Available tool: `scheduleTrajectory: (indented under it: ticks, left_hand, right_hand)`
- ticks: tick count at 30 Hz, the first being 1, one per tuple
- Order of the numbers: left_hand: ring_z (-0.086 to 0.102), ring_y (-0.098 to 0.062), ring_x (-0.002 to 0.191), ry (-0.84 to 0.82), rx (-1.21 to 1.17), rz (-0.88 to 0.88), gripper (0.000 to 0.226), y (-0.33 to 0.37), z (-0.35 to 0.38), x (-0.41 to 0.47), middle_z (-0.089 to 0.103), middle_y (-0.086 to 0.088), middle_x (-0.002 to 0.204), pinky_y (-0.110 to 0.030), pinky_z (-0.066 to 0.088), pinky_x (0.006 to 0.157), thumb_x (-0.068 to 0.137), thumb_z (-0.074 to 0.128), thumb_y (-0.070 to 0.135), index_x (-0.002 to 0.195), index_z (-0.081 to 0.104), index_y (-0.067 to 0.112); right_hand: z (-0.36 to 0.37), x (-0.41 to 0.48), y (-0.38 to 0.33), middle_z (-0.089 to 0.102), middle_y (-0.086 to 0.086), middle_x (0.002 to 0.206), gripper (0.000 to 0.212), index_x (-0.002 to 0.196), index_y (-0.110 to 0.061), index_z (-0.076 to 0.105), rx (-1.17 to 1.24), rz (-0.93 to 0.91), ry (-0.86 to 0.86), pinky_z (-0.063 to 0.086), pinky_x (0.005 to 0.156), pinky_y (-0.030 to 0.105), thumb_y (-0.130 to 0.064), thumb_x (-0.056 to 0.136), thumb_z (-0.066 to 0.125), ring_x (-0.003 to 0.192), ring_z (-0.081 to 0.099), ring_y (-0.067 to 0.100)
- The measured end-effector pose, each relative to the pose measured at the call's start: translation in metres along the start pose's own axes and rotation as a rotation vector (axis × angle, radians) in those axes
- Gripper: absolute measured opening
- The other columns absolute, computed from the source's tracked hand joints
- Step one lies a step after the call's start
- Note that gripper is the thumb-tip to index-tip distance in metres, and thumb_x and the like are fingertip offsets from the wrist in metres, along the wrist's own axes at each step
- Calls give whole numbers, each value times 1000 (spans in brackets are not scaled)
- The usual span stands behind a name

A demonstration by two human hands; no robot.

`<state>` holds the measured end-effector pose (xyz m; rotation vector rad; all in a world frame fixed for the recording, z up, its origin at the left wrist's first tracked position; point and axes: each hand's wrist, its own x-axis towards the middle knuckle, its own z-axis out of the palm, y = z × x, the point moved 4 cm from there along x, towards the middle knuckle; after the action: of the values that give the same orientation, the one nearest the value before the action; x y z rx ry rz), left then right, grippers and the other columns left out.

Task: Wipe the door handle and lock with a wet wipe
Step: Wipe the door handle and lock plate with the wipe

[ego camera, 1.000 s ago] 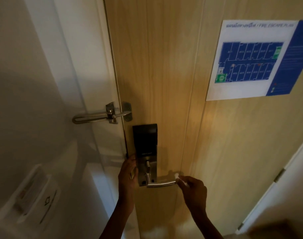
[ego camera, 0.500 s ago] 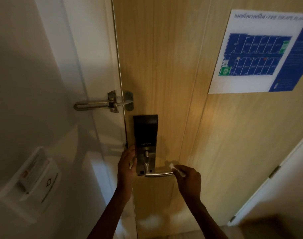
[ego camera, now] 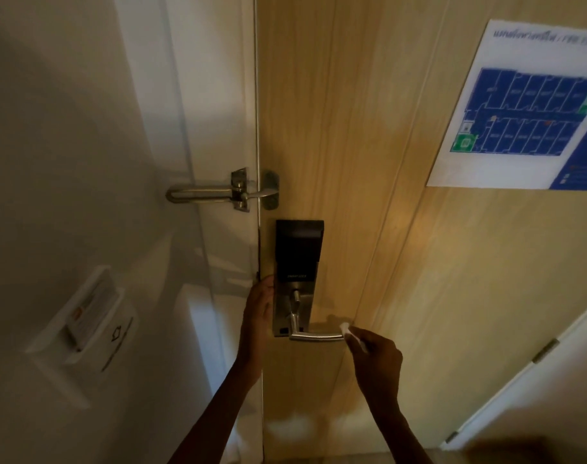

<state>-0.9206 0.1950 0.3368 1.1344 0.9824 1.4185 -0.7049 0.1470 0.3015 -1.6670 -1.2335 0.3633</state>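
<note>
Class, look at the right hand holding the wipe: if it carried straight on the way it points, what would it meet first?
Probably the free end of the lever handle: the right hand points up-left, its wet wipe already at that tip. Depth is uncertain.

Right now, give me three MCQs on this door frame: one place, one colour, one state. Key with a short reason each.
1. Where is the wet wipe?
A. at the free end of the lever handle
B. on the black lock panel
C. on the swing-bar guard

2. What colour is the floor plan on the wall sign?
A. red
B. mostly blue with green patches
C. yellow

3. What is the left hand doing?
A. hanging free
B. gripping the lever
C. resting open against the left edge of the lock body, at the door edge

Key: 1 A, the right hand pinches the wipe at the lever tip. 2 B, blue room blocks with green squares. 3 C, its fingers lie flat beside the metal plate, holding nothing.
</note>
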Motion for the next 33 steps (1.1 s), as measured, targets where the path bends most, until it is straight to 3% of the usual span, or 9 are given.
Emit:
scheduleTrajectory:
  ticks: [4, 9, 14, 18, 21, 23, 27, 31, 33]
  left_hand:
    - [48, -12, 131, 31, 80, -2, 63, -3, -2, 0, 51, 1, 141, -23, 38, 102, 83, 39, 62, 137, 47, 31]
    - [49, -14, 131, 19, 98, -14, 71, -5, -1, 2, 54, 1, 139, -32, 38, 108, 80, 38, 67, 139, 45, 29]
    - [49, -19, 132, -9, 170, 10, 83, 1, -2, 2, 51, -5, 142, -40, 39, 111, 77, 37, 74, 141, 43, 21]
    - [48, -21, 133, -5, 122, -13, 53, -3, -5, 4, 52, -8, 141, -21, 43, 102, 96, 33, 46, 139, 43, 17]
    - [54, -10, 123, -25, 122, -21, 47, -1, -4, 5, 55, -3, 136, -8, 47, 84, 88, 32, 44, 129, 48, 28]
    - [53, -8, 123, -39, 126, -21, 48, 1, -3, 3, 55, 0, 135, -6, 45, 84, 86, 31, 45, 128, 48, 31]
    - [52, -11, 127, -33, 117, -9, 50, -3, -5, 2, 55, 1, 136, -7, 44, 89, 88, 31, 45, 133, 47, 29]
    - [58, 7, 112, -47, 125, -9, 41, 2, -3, 1, 59, 8, 127, -6, 45, 86, 87, 30, 43, 122, 50, 34]
    - [57, 1, 118, -38, 105, -21, 44, 0, -4, 1, 59, 7, 129, -8, 44, 88, 88, 30, 45, 125, 50, 34]
  right_hand:
    - [11, 1, 0, 76, 1, 97, 21, 107, -15, 72, -96, -121, -35, 43, 72, 2, -24, 88, 67, 81, 65, 0]
    - [25, -11, -10, 71, 0, 106, 21, 108, -17, 67, -253, -370, -79, 53, 90, 33, -14, 87, 66, 100, 64, 14]
    - [62, -17, -51, 71, 0, 76, 5, 86, -18, 69, -326, -452, -198, 51, 77, 26, -13, 87, 67, 72, 66, 12]
    - [72, -4, -52, 70, 1, 69, 15, 83, -16, 69, -354, -442, -265, 57, 69, 34, -19, 92, 58, 61, 65, 14]
    - [60, 1, -42, 73, -1, 80, 25, 89, -19, 70, -343, -479, -292, 51, 77, 33, -29, 96, 48, 71, 66, 14]
    - [49, 11, -33, 71, -3, 76, 26, 86, -20, 69, -386, -521, -286, 48, 74, 30, -30, 96, 47, 65, 63, 11]
    - [25, 38, -8, 57, -14, 66, 21, 78, -24, 70, -402, -386, -353, 38, 59, 18, -28, 94, 55, 50, 45, -2]
    - [7, 41, 15, 62, -6, 66, 17, 84, -15, 74, -256, -170, -244, 36, 51, 10, -19, 92, 60, 51, 49, -3]
    - [9, 34, 16, 66, -4, 67, 16, 84, -16, 74, -178, -110, -205, 37, 53, 12, -18, 92, 60, 54, 54, -3]
